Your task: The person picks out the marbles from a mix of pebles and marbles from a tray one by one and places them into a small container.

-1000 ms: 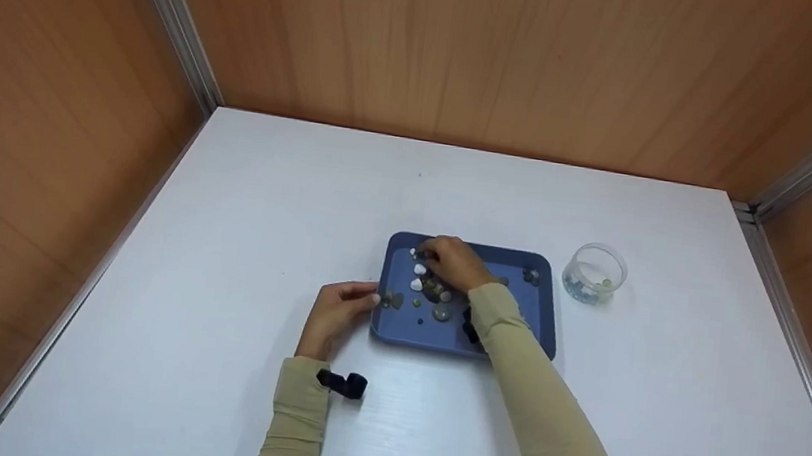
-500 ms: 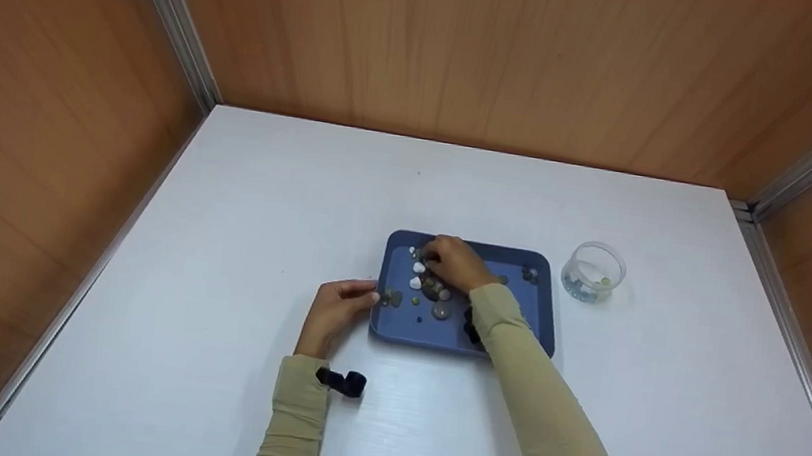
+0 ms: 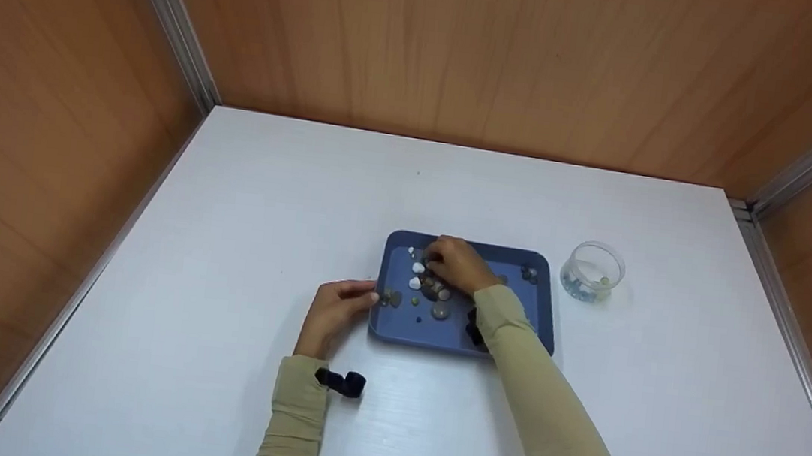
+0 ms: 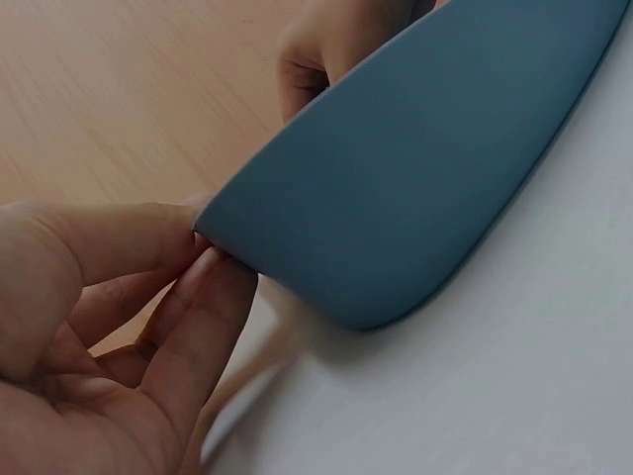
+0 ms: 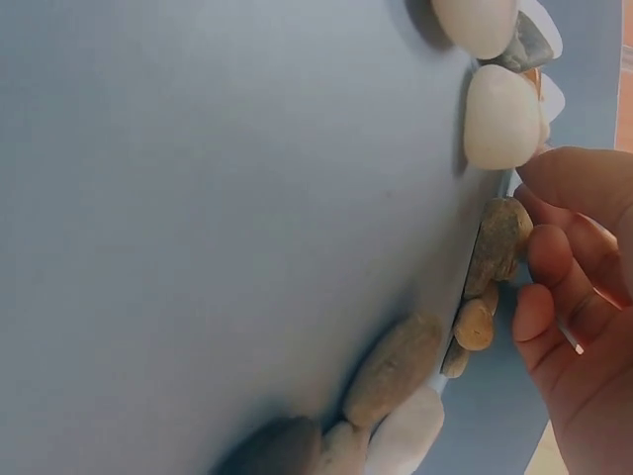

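Observation:
A blue tray (image 3: 395,327) holds pebbles of several colours. My left hand (image 3: 331,314) pinches the tray's left rim between thumb and fingers, as the left wrist view shows close up. Over the tray's upper left part, my right hand (image 3: 464,266) reaches down with bent fingers among the pebbles. Its thumb tip is right at a white pebble (image 5: 501,119) in the right wrist view, and the fingertips are beside a brown pebble (image 5: 499,242). I cannot tell whether a pebble is between the thumb and index finger. Grey and tan pebbles (image 5: 394,368) lie below in that view.
A clear round plastic container (image 3: 574,277) with bluish and greenish pieces inside stands right of the tray. Dark pebbles (image 3: 530,274) sit in the tray's upper right corner. The white table (image 3: 266,191) is bounded by wooden panels (image 3: 455,52) behind and at both sides.
The right hand has shifted very slightly right and its fingertips stay among the same pebbles. The left hand keeps its grip on the tray rim.

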A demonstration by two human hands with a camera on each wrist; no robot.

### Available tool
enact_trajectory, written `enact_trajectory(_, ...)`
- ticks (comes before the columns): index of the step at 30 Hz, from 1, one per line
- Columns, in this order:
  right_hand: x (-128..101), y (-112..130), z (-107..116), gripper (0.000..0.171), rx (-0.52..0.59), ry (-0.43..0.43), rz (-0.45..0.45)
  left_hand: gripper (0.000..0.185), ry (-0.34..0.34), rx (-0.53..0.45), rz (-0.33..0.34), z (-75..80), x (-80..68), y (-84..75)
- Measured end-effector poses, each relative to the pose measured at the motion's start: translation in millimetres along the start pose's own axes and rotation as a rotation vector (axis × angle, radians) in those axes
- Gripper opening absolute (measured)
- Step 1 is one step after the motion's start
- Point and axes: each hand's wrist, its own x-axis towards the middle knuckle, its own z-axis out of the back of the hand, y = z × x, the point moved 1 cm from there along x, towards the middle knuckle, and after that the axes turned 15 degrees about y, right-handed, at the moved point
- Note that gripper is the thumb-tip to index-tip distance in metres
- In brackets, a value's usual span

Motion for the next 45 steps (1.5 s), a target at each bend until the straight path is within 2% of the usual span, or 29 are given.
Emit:
enact_trajectory(8, -5.9, -0.6, 3.8, 0.020, 0.052, 0.000, -0.027, 0.028, 0.000, -0.050, -0.011, -0.6, -0.7, 0.4)
enact_trajectory(16, -12.6, -1.0, 8.9, 0.019, 0.063, -0.004, -0.037, 0.029, 0.007, -0.051, -0.006, 0.7, 0.2, 1.3)
enact_trajectory(24, -21.3, -1.1, 15.8, 0.019, 0.092, -0.010, -0.011, 0.029, -0.003, -0.052, -0.007, 0.4, 0.0, -0.3)
enact_trajectory(38, -41.7, -3.4, 28.0, 0.018, 0.075, -0.036, 0.019, 0.029, 0.011, -0.051, -0.010, 0.7, -1.5, -2.5)
enact_trajectory(45, -52.6, -7.3, 33.6, 0.018, 0.087, -0.049, 0.003, 0.029, 0.012, -0.054, -0.015, 0.6, -0.7, -3.0)
